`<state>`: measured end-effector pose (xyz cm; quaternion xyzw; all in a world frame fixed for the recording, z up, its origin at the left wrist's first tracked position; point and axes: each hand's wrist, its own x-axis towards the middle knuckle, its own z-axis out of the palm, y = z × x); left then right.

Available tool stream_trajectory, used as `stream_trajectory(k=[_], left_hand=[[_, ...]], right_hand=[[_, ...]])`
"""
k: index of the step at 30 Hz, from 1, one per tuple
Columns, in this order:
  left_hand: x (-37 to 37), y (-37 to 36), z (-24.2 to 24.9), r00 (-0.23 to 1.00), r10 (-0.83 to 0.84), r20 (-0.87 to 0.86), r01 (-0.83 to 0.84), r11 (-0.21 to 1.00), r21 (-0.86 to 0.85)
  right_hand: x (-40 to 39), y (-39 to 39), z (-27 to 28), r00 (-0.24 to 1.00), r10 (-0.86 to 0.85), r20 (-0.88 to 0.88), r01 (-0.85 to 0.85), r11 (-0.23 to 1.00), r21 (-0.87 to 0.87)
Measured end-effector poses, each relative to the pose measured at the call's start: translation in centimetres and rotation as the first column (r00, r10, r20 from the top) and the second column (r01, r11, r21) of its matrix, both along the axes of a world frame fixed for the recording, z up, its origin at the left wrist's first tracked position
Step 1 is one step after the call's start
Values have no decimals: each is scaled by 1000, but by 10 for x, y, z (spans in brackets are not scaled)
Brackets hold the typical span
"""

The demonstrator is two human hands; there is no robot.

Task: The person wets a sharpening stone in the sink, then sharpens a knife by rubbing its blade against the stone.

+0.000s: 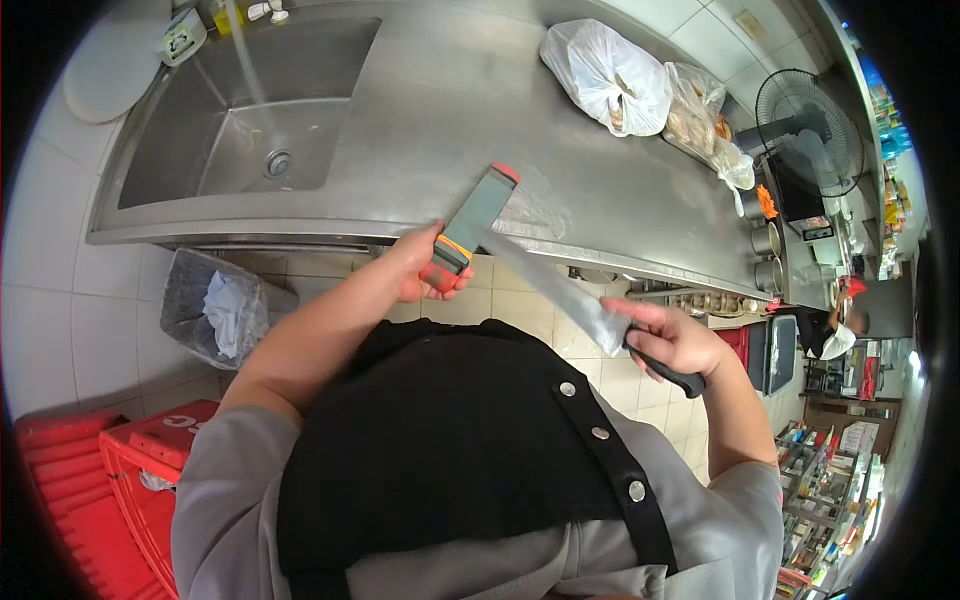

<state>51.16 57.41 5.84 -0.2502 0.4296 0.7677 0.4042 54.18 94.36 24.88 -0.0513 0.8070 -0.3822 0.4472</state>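
My left hand (418, 262) is closed around the near end of a sharpening stone (478, 212), a grey slab in a holder with red ends and a yellow-orange label. The stone slants up and to the right, its far end over the steel counter's front area. My right hand (682, 346) grips the black handle of a large kitchen knife (562, 290), its index finger stretched along the top of the blade near the handle. The blade, slightly blurred, points up and left, and its tip meets the stone's right side; whether it touches cannot be made out.
A steel counter (440, 110) runs across, with a sink (230, 140) at left and water running. White plastic bags (610, 75) lie at the back right, near a fan (810, 130). Below left are a lined bin (215, 305) and red crates (130, 490). A person (832, 335) is far right.
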Motion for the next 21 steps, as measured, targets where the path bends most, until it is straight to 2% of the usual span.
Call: stream_trajectory(k=[2,3,5,8,9,11,14,15,17,20,21], left_hand=[[2,1,3,1000,-5,-2,5,1000,-22],[3,2,3,1000,-13,7,13,1000,-15],[0,1,3,1000,-14,13,15,1000,-5],[0,0,0,1000,-17,7,17,1000,-5],[2,2,-2,1000,-23,10,23,1000,4],[-1,0,-4,1000,-18,6,18,1000,19],[0,1,-6,1000,4,4,-4,1000,-8],[1,2,-8,1000,-1,9,1,1000,0],[-1,1,-10,1000,2,8,-2,1000,17],[1,3,-5,1000,19,19,-19,999,-32],[1,3,-5,999,13,31,-13,1000,-21]], right_hand=[[-1,2,6,998,46,42,-46,999,-7],[-2,1,-2,999,-37,-27,37,999,3],[3,0,-1,999,-26,-47,26,1000,1],[-2,7,1,998,65,-15,-66,997,-34],[-3,6,-4,999,-25,-45,26,999,33],[-3,4,0,999,-10,-43,10,1000,21],[-10,-6,27,997,39,61,-43,997,62],[-13,-9,29,998,-47,52,44,997,57],[-13,-15,30,999,-31,-21,33,995,91],[-18,-21,47,997,72,9,-73,992,98],[-19,-19,44,998,58,-21,-55,992,111]])
